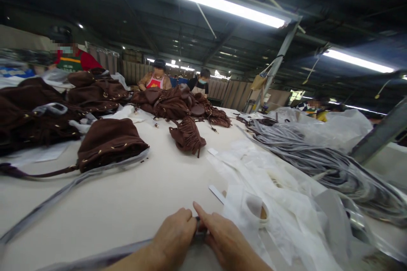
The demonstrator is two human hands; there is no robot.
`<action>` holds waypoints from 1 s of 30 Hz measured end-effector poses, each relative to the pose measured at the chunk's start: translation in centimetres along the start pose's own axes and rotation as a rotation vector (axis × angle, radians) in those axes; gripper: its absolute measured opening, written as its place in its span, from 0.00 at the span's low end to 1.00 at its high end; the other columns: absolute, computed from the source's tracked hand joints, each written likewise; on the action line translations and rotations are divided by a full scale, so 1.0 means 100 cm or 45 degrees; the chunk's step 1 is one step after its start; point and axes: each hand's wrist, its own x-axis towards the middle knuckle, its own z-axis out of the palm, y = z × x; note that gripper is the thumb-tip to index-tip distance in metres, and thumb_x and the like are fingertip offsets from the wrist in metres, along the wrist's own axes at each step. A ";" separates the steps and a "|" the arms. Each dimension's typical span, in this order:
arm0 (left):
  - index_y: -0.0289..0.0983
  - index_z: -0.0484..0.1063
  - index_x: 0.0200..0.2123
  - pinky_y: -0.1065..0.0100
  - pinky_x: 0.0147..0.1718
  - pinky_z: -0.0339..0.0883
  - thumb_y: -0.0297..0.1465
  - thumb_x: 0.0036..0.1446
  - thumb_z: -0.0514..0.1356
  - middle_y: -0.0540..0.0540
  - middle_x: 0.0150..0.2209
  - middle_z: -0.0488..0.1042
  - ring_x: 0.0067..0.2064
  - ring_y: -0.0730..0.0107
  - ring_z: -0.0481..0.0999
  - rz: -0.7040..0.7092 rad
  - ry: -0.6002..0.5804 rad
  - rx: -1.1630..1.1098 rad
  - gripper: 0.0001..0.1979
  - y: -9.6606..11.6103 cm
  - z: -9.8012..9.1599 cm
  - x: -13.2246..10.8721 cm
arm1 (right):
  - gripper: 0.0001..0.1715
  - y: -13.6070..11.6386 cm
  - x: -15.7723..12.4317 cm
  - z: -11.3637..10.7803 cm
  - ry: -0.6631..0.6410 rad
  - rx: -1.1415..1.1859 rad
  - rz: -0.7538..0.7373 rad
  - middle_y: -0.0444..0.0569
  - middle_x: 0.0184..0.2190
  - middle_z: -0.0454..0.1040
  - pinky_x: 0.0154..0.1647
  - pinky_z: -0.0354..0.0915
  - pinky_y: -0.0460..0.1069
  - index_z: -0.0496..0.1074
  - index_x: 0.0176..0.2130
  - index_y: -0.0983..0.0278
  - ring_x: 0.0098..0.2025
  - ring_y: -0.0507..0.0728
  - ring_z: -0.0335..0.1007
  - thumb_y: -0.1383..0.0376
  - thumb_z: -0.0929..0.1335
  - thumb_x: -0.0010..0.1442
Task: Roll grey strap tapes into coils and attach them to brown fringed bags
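Close to the table's front edge, my left hand [174, 235] is closed around the dark end of a bag strap [199, 229]. My right hand [225, 235] pinches the same end from the other side, its index finger stretched out. Fingers cover most of this end, so its fitting cannot be made out. Thin grey plastic wraps the strap, which runs off to the lower left; a wrapped length [63, 192] also reaches up to a brown drawstring bag [111, 142] lying on the left. A smaller fringed brown bag [187, 136] lies ahead of my hands.
Piles of brown bags [171, 103] cover the far side and left of the white table [152, 190]. On the right are a tape roll [262, 216], white plastic sheets [286, 207] and a heap of wrapped straps [318, 156]. Several people work beyond; a metal post [276, 65] rises behind.
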 end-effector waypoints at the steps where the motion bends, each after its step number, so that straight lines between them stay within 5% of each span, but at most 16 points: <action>1: 0.35 0.70 0.45 0.61 0.43 0.69 0.21 0.59 0.54 0.42 0.42 0.73 0.43 0.59 0.72 -0.080 0.009 0.002 0.12 0.005 0.004 0.001 | 0.47 -0.001 0.002 0.006 0.024 -0.008 0.048 0.60 0.46 0.75 0.49 0.67 0.57 0.44 0.68 0.68 0.46 0.64 0.71 0.77 0.60 0.52; 4: 0.35 0.70 0.43 0.61 0.41 0.70 0.23 0.59 0.56 0.41 0.42 0.73 0.43 0.59 0.73 -0.121 0.003 -0.027 0.09 0.012 0.008 -0.004 | 0.49 -0.002 0.004 0.018 0.060 0.068 0.109 0.59 0.45 0.75 0.48 0.68 0.56 0.38 0.69 0.68 0.45 0.63 0.72 0.76 0.59 0.52; 9: 0.39 0.69 0.42 0.67 0.36 0.70 0.25 0.60 0.58 0.48 0.39 0.74 0.38 0.65 0.73 0.189 0.051 0.087 0.07 -0.010 -0.001 -0.014 | 0.41 0.009 -0.004 0.004 0.004 0.241 -0.083 0.55 0.47 0.75 0.53 0.65 0.53 0.54 0.66 0.64 0.47 0.60 0.70 0.72 0.62 0.54; 12: 0.37 0.69 0.41 0.67 0.32 0.69 0.24 0.61 0.57 0.46 0.38 0.74 0.38 0.62 0.73 0.333 0.137 0.344 0.06 -0.013 0.007 -0.007 | 0.40 0.012 -0.002 0.001 -0.031 0.197 -0.090 0.55 0.49 0.74 0.54 0.64 0.54 0.54 0.66 0.63 0.49 0.60 0.69 0.72 0.61 0.54; 17: 0.35 0.69 0.40 0.66 0.29 0.69 0.23 0.59 0.58 0.44 0.36 0.74 0.36 0.59 0.73 0.190 0.281 0.401 0.06 -0.004 0.033 -0.002 | 0.52 0.007 0.005 0.018 0.033 0.095 0.076 0.55 0.45 0.76 0.49 0.67 0.55 0.40 0.69 0.63 0.46 0.62 0.71 0.75 0.62 0.50; 24: 0.40 0.69 0.41 0.70 0.33 0.68 0.25 0.60 0.59 0.50 0.38 0.74 0.37 0.66 0.73 0.285 0.227 0.220 0.07 -0.017 0.015 -0.014 | 0.35 0.008 -0.001 -0.003 -0.018 0.218 -0.149 0.55 0.51 0.74 0.56 0.63 0.53 0.62 0.61 0.62 0.52 0.61 0.69 0.73 0.63 0.55; 30: 0.37 0.69 0.39 0.71 0.30 0.67 0.23 0.58 0.58 0.46 0.34 0.74 0.35 0.64 0.73 0.091 0.328 0.339 0.06 -0.004 0.046 -0.005 | 0.44 0.019 0.010 0.030 0.078 -0.134 -0.037 0.56 0.38 0.78 0.40 0.71 0.53 0.44 0.68 0.63 0.38 0.62 0.75 0.75 0.60 0.56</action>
